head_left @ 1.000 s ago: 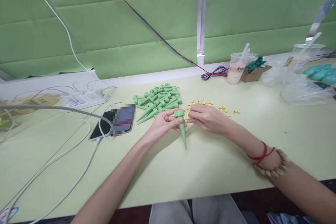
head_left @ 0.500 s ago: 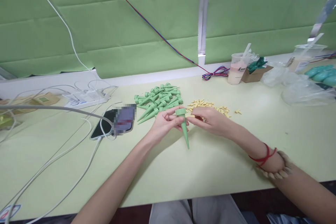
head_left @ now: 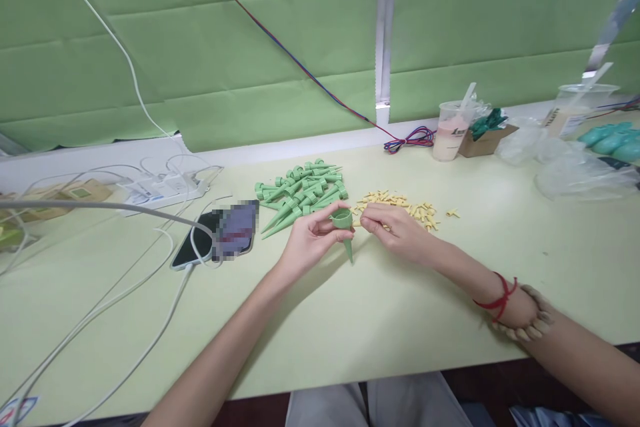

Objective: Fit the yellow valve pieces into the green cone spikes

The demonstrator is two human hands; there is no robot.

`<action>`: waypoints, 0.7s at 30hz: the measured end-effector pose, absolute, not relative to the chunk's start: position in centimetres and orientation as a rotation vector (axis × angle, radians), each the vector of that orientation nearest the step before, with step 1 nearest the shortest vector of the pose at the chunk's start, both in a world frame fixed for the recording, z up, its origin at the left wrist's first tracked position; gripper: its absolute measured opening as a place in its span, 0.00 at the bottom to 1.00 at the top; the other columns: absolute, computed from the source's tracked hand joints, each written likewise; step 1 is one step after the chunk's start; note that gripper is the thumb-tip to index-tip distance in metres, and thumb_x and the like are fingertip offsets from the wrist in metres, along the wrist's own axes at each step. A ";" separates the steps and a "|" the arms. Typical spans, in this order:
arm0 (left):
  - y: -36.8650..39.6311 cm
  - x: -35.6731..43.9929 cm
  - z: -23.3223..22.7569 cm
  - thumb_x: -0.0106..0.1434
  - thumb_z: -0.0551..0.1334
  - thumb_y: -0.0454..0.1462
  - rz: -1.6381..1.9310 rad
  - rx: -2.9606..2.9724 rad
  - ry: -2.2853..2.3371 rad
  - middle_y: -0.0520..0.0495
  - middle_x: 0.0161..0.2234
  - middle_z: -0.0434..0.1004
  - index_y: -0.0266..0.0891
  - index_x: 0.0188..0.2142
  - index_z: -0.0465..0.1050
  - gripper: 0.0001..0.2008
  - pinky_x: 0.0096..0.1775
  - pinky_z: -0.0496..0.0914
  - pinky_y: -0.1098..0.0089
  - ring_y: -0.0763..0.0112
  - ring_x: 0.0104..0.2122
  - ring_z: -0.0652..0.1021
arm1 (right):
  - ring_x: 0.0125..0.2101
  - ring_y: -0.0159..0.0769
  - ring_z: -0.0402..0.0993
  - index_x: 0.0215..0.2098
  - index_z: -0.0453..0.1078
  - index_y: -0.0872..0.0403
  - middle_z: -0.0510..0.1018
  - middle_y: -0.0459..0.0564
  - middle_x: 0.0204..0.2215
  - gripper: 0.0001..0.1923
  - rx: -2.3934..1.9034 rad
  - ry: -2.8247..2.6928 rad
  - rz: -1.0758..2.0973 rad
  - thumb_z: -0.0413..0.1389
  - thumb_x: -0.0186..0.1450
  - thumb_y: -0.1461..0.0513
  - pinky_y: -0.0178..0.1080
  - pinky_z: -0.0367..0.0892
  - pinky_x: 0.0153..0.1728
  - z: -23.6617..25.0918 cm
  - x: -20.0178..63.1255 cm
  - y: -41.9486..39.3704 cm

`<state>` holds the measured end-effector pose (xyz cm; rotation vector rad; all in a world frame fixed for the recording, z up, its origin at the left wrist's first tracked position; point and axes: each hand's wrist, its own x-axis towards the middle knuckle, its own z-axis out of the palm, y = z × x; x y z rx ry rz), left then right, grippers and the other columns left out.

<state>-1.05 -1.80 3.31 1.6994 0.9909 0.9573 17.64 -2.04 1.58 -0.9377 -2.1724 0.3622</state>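
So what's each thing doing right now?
Left hand: holding the green cone, wide open end tilted up.
Right hand: pinching something small beside the cone's mouth.
Green cone pile: lying loose.
Yellow bits: scattered.
Phone: flat, cable attached.
Drink cup: upright, with straw.

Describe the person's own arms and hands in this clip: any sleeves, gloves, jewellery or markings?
Both forearms are bare, with no sleeves or gloves in view. The left hand and its arm carry nothing. By the right hand, the wrist wears a thin red string tied in a knot and a bracelet of pale rounded beads. No rings or markings can be made out.
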 end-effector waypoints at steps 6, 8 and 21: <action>-0.7 -1.7 3.4 0.50 0.65 0.40 0.873 1.513 0.934 0.50 0.22 0.76 0.36 0.48 0.68 0.25 0.32 0.71 0.69 0.67 0.26 0.77 | 0.22 0.28 0.61 0.25 0.56 0.54 0.61 0.43 0.20 0.18 -1.047 -2.063 0.600 0.35 0.69 0.56 0.31 0.57 0.24 1.3 16.4 -2.5; -0.4 -2.0 3.7 0.52 0.64 0.41 0.849 1.429 0.868 0.47 0.26 0.77 0.35 0.45 0.69 0.21 0.31 0.72 0.69 0.69 0.25 0.77 | 0.24 0.30 0.61 0.27 0.57 0.54 0.64 0.45 0.23 0.16 -1.012 -2.130 0.308 0.38 0.68 0.56 0.32 0.57 0.25 1.3 16.2 -2.4; -0.8 -1.4 3.3 0.49 0.67 0.40 0.738 1.466 0.958 0.48 0.23 0.77 0.32 0.52 0.64 0.31 0.31 0.72 0.71 0.69 0.26 0.77 | 0.26 0.32 0.58 0.25 0.57 0.54 0.63 0.47 0.23 0.13 -0.773 -2.238 -0.083 0.41 0.67 0.64 0.33 0.56 0.28 0.6 17.1 -1.8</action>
